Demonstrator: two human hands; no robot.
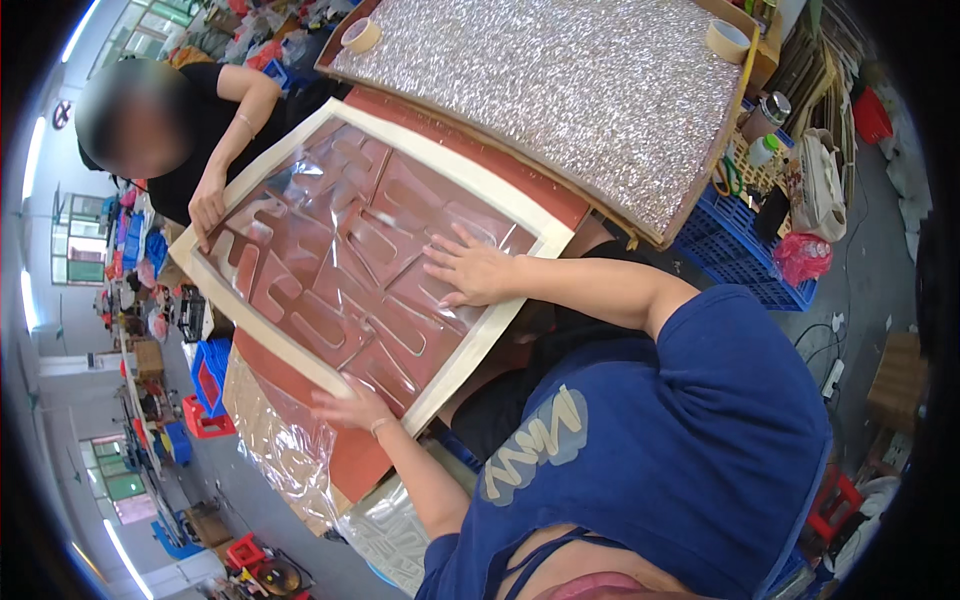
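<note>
A large stencil-like panel [375, 238] with a cream border lies before me at a slant. Glossy clear film covers its middle, and long rounded, U-shaped outlines show over reddish brown. My right hand [468, 268] rests flat on the film near the right border, fingers spread. At the near lower edge, my left hand [357, 408] holds the border, its thumb on top and its fingers partly hidden at the outer side. Across from me, a co-worker's hand [208, 205] touches the panel's left border.
Beyond the panel, a shallow tray [640, 235] holds a glittering silver layer, with tape rolls [361, 36] at its corners. Crumpled clear film [295, 450] and a reddish-brown sheet [362, 465] lie at the lower left. A blue crate [715, 235] stands at the right.
</note>
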